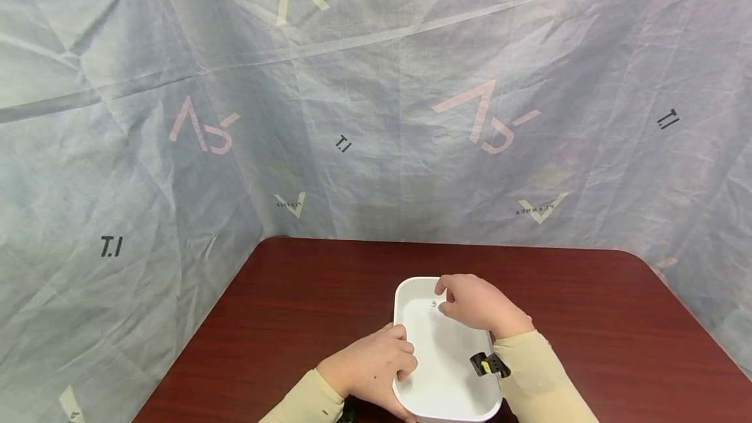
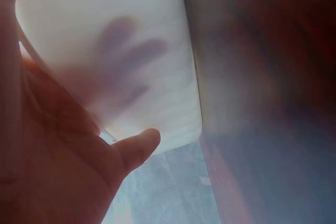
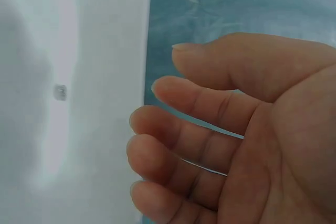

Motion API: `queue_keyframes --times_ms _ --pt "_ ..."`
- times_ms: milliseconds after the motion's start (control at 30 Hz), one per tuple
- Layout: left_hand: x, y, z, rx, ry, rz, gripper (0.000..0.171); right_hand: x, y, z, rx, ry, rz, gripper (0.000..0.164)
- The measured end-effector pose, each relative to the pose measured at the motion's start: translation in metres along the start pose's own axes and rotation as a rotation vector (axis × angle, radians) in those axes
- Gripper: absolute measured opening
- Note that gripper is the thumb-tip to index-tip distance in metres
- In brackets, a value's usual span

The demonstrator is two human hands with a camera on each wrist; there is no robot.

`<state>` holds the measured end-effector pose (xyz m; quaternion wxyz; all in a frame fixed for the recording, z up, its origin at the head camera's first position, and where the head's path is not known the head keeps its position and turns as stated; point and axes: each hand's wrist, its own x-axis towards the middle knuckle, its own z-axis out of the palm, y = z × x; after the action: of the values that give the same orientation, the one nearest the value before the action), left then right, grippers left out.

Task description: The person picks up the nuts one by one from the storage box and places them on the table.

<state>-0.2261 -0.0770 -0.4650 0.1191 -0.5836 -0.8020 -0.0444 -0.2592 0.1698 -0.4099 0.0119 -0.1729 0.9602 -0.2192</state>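
Observation:
A white rounded-corner plastic bin (image 1: 446,358) stands near the front of the table, its open side facing me. My left hand (image 1: 376,364) grips its left wall, fingers curled over the rim. In the left wrist view, the fingers show as dark shapes through the translucent wall, and the thumb (image 2: 139,148) lies against the outside. My right hand (image 1: 478,305) is above the bin's far right part, fingers bent loosely with nothing between them. A tiny greyish piece (image 1: 433,303) lies on the bin's floor near those fingertips; it shows as a small speck (image 3: 60,92) in the right wrist view.
The dark red wooden table (image 1: 317,292) extends around the bin. Pale grey printed cloth (image 1: 376,116) hangs behind the table and along its sides. A black strap with a buckle (image 1: 490,365) is at the right sleeve, over the bin's right rim.

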Motion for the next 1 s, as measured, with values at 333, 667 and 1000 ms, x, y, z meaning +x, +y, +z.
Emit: queue_keyframes --times_ms 333,667,1000 --pt "0.001 -0.001 0.002 0.007 0.003 0.004 0.069 0.018 0.004 0.022 -0.084 -0.066 -0.009 0.025" --pt "0.0 -0.002 0.005 -0.006 -0.011 -0.008 0.067 0.023 0.004 0.033 -0.16 -0.068 -0.065 0.023" --pt "0.0 -0.002 0.007 0.006 0.002 -0.005 0.067 0.022 0.003 0.04 -0.195 -0.049 -0.058 0.035"
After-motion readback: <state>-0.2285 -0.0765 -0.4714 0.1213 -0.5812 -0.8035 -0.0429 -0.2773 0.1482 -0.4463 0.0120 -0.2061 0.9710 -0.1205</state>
